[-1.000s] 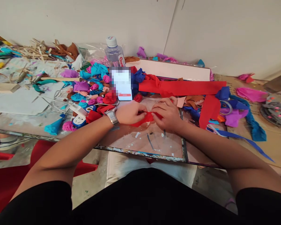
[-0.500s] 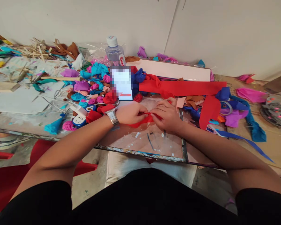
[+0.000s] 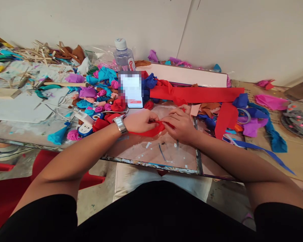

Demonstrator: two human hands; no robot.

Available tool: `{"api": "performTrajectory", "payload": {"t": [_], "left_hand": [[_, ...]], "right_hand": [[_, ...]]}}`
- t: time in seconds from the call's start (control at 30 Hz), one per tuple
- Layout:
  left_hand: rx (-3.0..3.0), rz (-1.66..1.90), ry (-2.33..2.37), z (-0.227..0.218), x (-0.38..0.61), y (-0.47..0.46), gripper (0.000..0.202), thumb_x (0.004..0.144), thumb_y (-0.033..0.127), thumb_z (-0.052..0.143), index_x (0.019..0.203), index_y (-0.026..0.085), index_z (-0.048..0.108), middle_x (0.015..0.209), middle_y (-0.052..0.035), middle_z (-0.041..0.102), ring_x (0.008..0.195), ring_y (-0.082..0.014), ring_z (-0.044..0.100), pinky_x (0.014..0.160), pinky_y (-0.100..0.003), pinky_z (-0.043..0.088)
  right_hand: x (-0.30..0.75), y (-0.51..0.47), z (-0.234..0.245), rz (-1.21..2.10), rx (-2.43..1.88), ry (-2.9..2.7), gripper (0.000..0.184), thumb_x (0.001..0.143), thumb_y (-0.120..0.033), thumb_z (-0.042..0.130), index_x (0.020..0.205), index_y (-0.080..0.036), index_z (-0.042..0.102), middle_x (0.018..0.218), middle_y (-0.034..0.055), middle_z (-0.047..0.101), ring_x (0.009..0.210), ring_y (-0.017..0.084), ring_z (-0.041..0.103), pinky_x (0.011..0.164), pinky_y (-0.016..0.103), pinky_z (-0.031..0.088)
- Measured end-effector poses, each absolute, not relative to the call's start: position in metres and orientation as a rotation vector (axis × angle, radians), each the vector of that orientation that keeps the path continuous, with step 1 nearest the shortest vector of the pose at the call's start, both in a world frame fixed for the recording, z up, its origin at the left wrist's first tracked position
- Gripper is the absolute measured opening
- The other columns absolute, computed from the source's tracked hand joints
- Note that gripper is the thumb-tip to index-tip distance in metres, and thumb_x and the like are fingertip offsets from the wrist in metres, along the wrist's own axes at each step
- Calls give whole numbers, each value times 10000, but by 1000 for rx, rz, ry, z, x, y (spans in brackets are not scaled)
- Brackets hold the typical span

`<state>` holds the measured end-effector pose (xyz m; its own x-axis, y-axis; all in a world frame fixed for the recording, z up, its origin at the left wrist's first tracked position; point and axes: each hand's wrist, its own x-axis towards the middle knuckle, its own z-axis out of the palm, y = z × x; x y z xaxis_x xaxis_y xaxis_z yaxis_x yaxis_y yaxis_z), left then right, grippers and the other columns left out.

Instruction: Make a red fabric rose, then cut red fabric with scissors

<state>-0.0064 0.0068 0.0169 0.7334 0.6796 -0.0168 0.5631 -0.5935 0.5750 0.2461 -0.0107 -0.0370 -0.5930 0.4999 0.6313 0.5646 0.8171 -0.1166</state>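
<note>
Between my two hands, low over the table's front part, is a strip of red crepe paper (image 3: 151, 132). My left hand (image 3: 140, 121), with a metal watch (image 3: 120, 123) at the wrist, pinches the strip between thumb and fingers. From the right, my right hand (image 3: 179, 122) grips the same paper, its fingertips close to those of the left. The strip hangs in a curve under my left hand toward the wrist. My fingers hide part of the pinched spot. Behind my hands lies a long flat red paper band (image 3: 207, 95).
A phone (image 3: 133, 90) leans upright behind my left hand, before a plastic bottle (image 3: 125, 57). Crumpled paper flowers (image 3: 91, 92) and a power strip (image 3: 86, 127) lie left. A tape roll (image 3: 244, 116) and paper scraps lie right. Green-handled pliers (image 3: 44, 90) rest further left.
More of the red strip now shows below my left hand, reaching further left toward the wrist. My left wrist has turned slightly; my right hand has hardly moved.
</note>
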Motion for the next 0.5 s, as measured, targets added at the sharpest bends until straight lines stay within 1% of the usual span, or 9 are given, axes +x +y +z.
{"api": "performTrajectory", "payload": {"t": [0.1,0.2,0.33,0.5], "left_hand": [[2343,279,921,15,-7,8,236,906,291,575,898,154,767,694,11,680,601,-110,507,607,-256,352],[2283,278,901,13,-8,11,252,902,296,578,948,151,779,745,1,723,632,-119,551,623,-247,385],[2245,283,891,12,-9,12,241,893,289,582,941,147,770,764,-3,739,656,-125,589,635,-243,409],[2206,286,885,10,-9,12,221,884,285,592,949,147,752,776,-9,749,661,-129,611,622,-241,416]], "right_hand": [[247,-10,-38,-120,-779,-2334,175,1031,-245,672,1140,-290,801,989,37,835,1053,263,682,1028,497,433],[248,-11,-37,-116,-776,-2351,185,1024,-238,673,1140,-299,804,1003,35,834,1051,260,685,1054,508,421],[247,-13,-34,-142,-762,-2367,183,1032,-231,661,1133,-296,799,1018,23,844,1050,257,692,1083,528,385],[248,-13,-34,-148,-734,-2360,179,1026,-217,666,1126,-282,800,1032,21,840,1047,242,684,1050,494,417]]}}
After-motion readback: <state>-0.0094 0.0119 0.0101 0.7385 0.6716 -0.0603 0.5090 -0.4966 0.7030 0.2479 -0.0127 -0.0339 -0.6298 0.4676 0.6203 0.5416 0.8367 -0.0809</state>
